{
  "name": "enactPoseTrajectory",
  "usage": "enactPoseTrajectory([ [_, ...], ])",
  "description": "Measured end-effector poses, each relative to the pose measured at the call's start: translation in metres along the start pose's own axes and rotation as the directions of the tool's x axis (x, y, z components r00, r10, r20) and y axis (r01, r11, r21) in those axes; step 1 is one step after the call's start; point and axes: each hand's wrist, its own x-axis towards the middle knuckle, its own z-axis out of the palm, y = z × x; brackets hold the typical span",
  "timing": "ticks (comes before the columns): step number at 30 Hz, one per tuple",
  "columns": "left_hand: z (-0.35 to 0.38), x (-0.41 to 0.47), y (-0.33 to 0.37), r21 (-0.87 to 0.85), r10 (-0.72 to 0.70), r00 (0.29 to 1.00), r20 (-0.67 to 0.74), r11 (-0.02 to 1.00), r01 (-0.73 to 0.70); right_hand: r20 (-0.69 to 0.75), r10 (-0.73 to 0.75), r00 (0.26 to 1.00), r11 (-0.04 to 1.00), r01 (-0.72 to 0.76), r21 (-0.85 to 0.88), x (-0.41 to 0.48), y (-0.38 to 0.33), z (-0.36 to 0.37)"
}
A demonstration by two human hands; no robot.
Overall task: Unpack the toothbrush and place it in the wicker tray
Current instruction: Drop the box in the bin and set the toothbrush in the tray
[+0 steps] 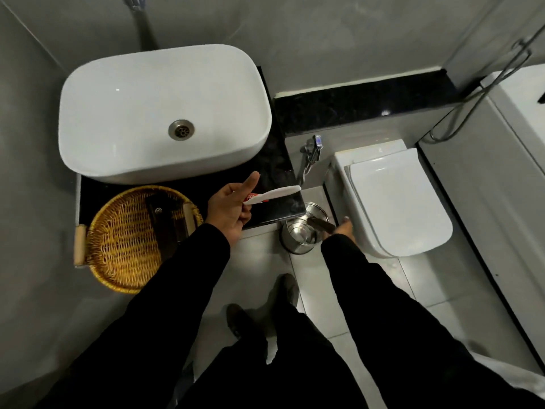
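Sitting at the left of the white sink's near edge on the dark counter: a round wicker tray with 2 wooden handles, holding a dark flat item. Hovering to the right of the tray, just in front of the sink: the left hand, thumb sticking up, fingers pinching a white toothbrush with a red-printed wrapper at its gripped end, its tip pointing right. Reaching farther right of the sink, low over a steel pedal bin: the right hand, closing on a dark, blurred scrap. Standing beyond that: a closed white toilet.
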Motion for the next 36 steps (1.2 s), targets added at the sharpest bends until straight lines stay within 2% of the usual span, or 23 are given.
enactPoseTrajectory([
  [1,-0.001,0.000,-0.001,0.001,-0.005,1.000,-0.008,1.000,0.005,-0.031,0.024,0.999,0.992,-0.020,0.123,0.001,-0.003,-0.001],
  [3,-0.003,0.000,-0.001,-0.009,-0.010,1.000,-0.018,1.000,0.010,0.010,-0.003,1.000,0.988,0.001,0.156,0.001,-0.010,-0.002],
  [6,-0.004,0.000,0.002,-0.021,-0.003,1.000,-0.030,1.000,0.003,0.068,-0.164,0.984,0.970,0.149,0.192,-0.004,-0.024,-0.001],
  [8,-0.003,-0.001,0.006,-0.020,0.020,0.999,-0.045,1.000,-0.021,0.137,-0.303,0.943,0.932,0.263,0.250,-0.020,-0.035,0.006],
  [10,-0.003,-0.001,0.011,-0.006,0.054,0.996,-0.067,0.999,-0.054,0.270,-0.430,0.861,0.886,0.346,0.308,-0.049,-0.044,0.018],
  [13,-0.005,-0.003,0.022,0.028,0.126,0.989,-0.071,0.992,-0.125,0.574,-0.507,0.643,0.855,0.461,0.238,-0.110,-0.048,0.044],
  [15,-0.013,-0.005,0.030,0.050,0.167,0.985,-0.046,0.985,-0.164,0.794,-0.394,0.463,0.792,0.609,0.038,-0.147,-0.042,0.059],
  [16,-0.019,-0.007,0.035,0.054,0.177,0.984,-0.031,0.983,-0.175,0.878,-0.274,0.392,0.711,0.697,-0.089,-0.164,-0.037,0.066],
  [18,-0.035,-0.009,0.040,0.086,0.188,0.982,-0.017,0.979,-0.185,0.949,-0.019,0.314,0.434,0.858,-0.275,-0.188,-0.023,0.073],
  [20,-0.056,-0.014,0.042,0.137,0.222,0.974,-0.054,0.967,-0.213,0.938,0.170,0.300,0.183,0.926,-0.330,-0.204,-0.007,0.076],
  [24,-0.100,-0.029,0.049,0.216,0.276,0.950,-0.143,0.946,-0.242,0.813,0.420,0.403,-0.037,0.903,-0.428,-0.227,0.032,0.081],
  [26,-0.118,-0.036,0.053,0.231,0.290,0.938,-0.189,0.942,-0.245,0.800,0.460,0.385,-0.160,0.922,-0.352,-0.236,0.056,0.082],
  [27,-0.125,-0.038,0.053,0.233,0.305,0.928,-0.214,0.939,-0.255,0.817,0.446,0.366,-0.167,0.931,-0.325,-0.239,0.068,0.082],
  [30,-0.148,-0.043,0.056,0.218,0.356,0.874,-0.330,0.930,-0.296,0.846,0.423,0.326,0.000,0.933,-0.359,-0.249,0.104,0.082],
  [32,-0.162,-0.049,0.056,0.192,0.350,0.850,-0.394,0.935,-0.297,0.864,0.410,0.294,0.059,0.936,-0.347,-0.251,0.123,0.084],
  [36,-0.184,-0.060,0.049,0.027,0.270,0.868,-0.417,0.958,-0.285,0.880,0.363,0.304,0.077,0.932,-0.354,-0.249,0.156,0.091],
])
